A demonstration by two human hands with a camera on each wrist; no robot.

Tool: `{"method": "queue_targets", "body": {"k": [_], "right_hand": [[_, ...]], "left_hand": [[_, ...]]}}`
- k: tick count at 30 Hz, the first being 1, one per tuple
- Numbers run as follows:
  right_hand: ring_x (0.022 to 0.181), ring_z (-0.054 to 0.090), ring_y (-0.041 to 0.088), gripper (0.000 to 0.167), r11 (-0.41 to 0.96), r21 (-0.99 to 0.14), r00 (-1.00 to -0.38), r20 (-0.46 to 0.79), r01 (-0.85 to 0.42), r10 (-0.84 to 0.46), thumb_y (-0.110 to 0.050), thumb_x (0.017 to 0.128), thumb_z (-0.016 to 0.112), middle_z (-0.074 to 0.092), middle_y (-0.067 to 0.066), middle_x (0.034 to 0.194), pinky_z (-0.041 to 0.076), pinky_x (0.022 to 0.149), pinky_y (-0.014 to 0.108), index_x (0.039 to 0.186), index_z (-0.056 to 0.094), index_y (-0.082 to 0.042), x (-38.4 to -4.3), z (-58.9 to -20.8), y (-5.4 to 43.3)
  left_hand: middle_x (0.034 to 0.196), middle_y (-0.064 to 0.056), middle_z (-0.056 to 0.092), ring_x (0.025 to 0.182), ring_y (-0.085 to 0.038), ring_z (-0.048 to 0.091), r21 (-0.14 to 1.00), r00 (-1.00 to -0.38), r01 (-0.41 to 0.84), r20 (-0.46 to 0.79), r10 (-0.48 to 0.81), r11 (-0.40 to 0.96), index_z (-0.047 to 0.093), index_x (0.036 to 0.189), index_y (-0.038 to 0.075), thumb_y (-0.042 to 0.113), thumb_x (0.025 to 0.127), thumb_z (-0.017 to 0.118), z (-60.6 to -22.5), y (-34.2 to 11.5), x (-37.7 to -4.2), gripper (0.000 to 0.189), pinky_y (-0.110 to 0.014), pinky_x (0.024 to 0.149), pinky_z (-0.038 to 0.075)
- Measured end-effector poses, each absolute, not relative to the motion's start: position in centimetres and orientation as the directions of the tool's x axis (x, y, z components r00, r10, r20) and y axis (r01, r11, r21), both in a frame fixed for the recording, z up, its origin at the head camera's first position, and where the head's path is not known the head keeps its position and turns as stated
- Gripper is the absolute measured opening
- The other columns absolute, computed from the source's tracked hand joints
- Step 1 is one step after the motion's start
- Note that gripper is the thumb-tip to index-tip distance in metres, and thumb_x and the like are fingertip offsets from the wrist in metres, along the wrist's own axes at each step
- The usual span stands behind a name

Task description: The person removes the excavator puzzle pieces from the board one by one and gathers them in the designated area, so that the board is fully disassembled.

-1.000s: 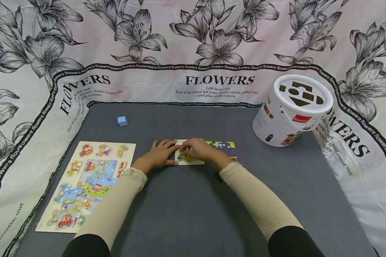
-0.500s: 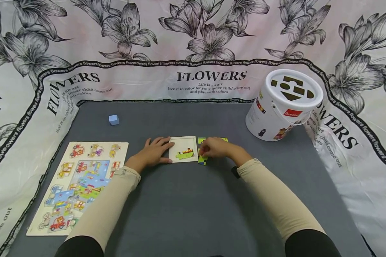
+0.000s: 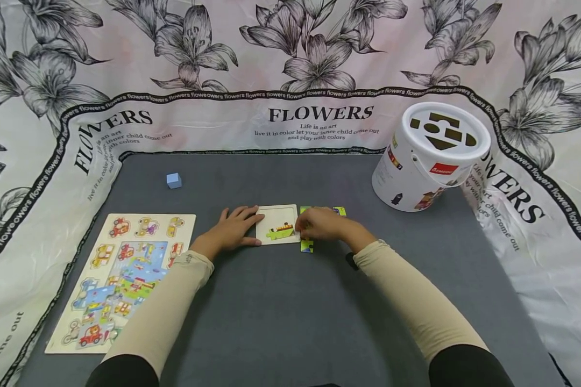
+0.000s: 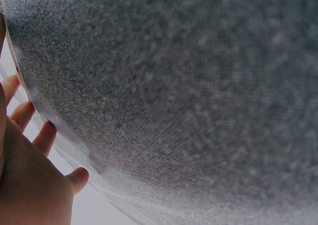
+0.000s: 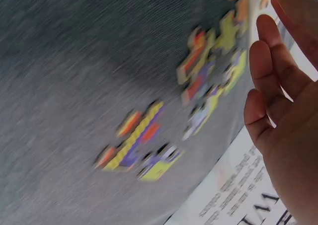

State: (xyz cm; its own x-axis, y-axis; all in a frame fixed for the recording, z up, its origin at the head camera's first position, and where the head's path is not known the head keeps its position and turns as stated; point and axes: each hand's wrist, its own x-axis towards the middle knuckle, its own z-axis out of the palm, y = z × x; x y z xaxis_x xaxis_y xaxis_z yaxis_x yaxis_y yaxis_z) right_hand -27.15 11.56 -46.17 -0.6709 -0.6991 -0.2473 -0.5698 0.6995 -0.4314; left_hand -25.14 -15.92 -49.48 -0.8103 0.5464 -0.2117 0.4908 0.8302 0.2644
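A small pale puzzle board (image 3: 269, 215) lies mid-table, with a green-and-red boat-like puzzle piece (image 3: 281, 231) in its lower part. My left hand (image 3: 229, 231) rests at the board's left edge, fingers spread and straight; its fingertips touch the rim in the left wrist view. Over the board's right edge, my right hand (image 3: 321, 223) pinches a puzzle piece with thumb and forefinger; the piece is mostly hidden by the hand. Loose green pieces (image 3: 307, 246) show around that hand. The right wrist view, blurred, has several more colourful pieces (image 5: 159, 165) on the grey table.
At left lies a large vehicle puzzle board (image 3: 103, 255) with blue picture pieces on it. A light-blue cube (image 3: 174, 180) sits behind. A white lidded bucket (image 3: 428, 161) stands at the back right. Flower-printed cloth (image 3: 319, 123) borders the grey table (image 3: 281, 312).
My right hand has moved off the small board to the loose pieces at its right, then slightly back left to the board's edge. My left hand has stayed on the board. The head view shifted slightly.
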Motion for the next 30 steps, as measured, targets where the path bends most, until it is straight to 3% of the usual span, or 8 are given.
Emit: {"method": "queue_targets", "body": {"k": [5,8,16,30], "right_hand": [[0.105,0.061,0.019,0.023,0.691,-0.408,-0.687,-0.185,-0.597,-0.702,-0.018,0.092,0.066,0.068,0.001,0.115,0.043,0.091,0.046,0.114,0.072,-0.014,-27.2,-46.2,9.2],[0.111,0.06,0.021,0.026,0.685,-0.37,-0.681,-0.167,-0.628,-0.714,-0.016,0.092,0.067,0.067,0.002,0.119,0.043,0.092,0.046,0.117,0.071,-0.015,-27.2,-46.7,8.0],[0.099,0.061,0.022,0.028,0.676,-0.271,-0.652,-0.186,-0.685,-0.735,-0.014,0.09,0.069,0.068,0.004,0.108,0.045,0.088,0.048,0.118,0.071,-0.015,-27.0,-46.9,6.5],[0.094,0.061,0.015,0.025,0.702,-0.365,-0.677,-0.219,-0.611,-0.703,-0.014,0.089,0.07,0.069,0.0,0.102,0.041,0.086,0.045,0.114,0.072,-0.016,-27.3,-46.8,6.3]], "left_hand": [[0.16,-0.008,0.023,0.147,-0.033,0.019,0.258,-0.814,0.49,-0.207,0.543,0.833,0.033,0.152,0.019,0.052,0.09,0.061,-49.5,-16.1,-25.1,0.076,-0.069,0.11,0.011],[0.161,-0.008,0.023,0.147,-0.032,0.018,0.252,-0.811,0.494,-0.21,0.546,0.832,0.033,0.153,0.019,0.053,0.091,0.059,-49.6,-16.0,-25.0,0.076,-0.068,0.111,0.011],[0.16,-0.008,0.025,0.147,-0.032,0.019,0.267,-0.813,0.495,-0.195,0.549,0.827,0.035,0.152,0.018,0.052,0.09,0.061,-49.4,-16.3,-25.0,0.075,-0.068,0.111,0.011],[0.16,-0.007,0.024,0.147,-0.032,0.019,0.278,-0.809,0.499,-0.192,0.556,0.821,0.035,0.151,0.018,0.053,0.09,0.061,-49.4,-16.5,-25.0,0.075,-0.069,0.111,0.011]]}}
